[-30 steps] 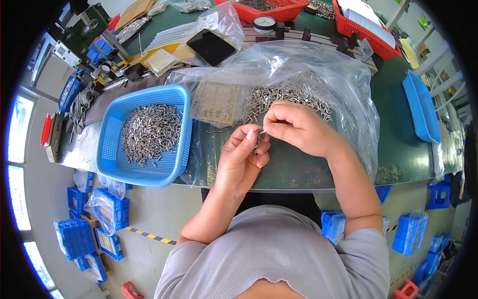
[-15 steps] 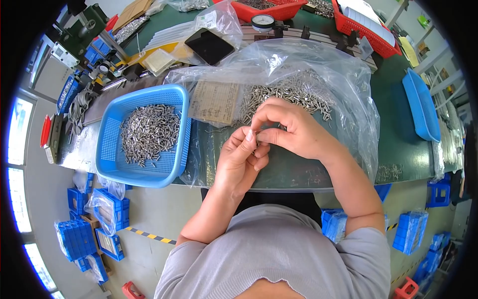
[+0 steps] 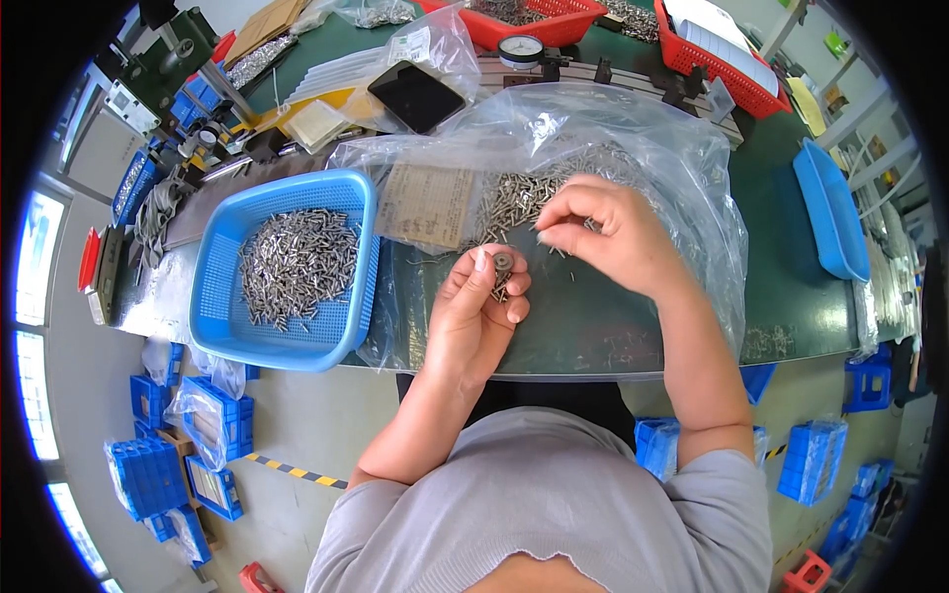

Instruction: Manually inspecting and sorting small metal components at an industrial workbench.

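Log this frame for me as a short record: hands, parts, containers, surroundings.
Left hand: holds a round metal piece and several small pins
Right hand: apart from the left, near the pin pile; whether it grips anything is unclear
Container: blue basket at left, holding many pins
Behind: black phone, dial gauge

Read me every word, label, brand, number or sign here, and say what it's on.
Nothing is legible.
Brown card: writing, too blurred.
White label on the clear plastic bag: print too small.
Dial gauge: face markings too small.
Green tabletop: pale scrawls, unreadable.
Papers in the red basket: too small to tell.
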Available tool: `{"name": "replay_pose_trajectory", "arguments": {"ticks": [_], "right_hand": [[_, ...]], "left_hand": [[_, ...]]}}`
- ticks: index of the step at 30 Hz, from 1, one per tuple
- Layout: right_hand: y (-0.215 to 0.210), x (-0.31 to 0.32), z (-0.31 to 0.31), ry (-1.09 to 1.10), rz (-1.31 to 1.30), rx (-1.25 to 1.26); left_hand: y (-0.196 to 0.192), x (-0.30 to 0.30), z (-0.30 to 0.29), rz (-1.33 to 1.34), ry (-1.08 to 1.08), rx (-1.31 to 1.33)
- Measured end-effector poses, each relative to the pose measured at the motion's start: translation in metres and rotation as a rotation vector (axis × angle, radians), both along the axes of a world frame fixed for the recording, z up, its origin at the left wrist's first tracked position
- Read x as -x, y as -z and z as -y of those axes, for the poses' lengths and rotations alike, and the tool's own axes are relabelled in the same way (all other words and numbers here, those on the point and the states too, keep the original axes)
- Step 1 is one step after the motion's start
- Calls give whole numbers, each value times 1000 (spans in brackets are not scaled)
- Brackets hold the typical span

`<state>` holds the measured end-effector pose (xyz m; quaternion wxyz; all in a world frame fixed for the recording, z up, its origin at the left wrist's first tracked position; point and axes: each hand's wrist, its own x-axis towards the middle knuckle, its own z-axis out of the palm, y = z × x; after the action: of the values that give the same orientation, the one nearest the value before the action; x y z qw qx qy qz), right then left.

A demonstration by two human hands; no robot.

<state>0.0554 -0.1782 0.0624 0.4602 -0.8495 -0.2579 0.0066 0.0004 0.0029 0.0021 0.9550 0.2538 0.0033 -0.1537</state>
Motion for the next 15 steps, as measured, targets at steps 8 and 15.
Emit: {"name": "replay_pose_trajectory", "arguments": {"ticks": [8, 15], "right_hand": [[20, -4, 9, 12, 247, 441], [26, -4, -2, 20, 236, 393]], "left_hand": [[0, 0, 0, -8, 3, 13], [0, 0, 0, 5, 9, 5]]}}
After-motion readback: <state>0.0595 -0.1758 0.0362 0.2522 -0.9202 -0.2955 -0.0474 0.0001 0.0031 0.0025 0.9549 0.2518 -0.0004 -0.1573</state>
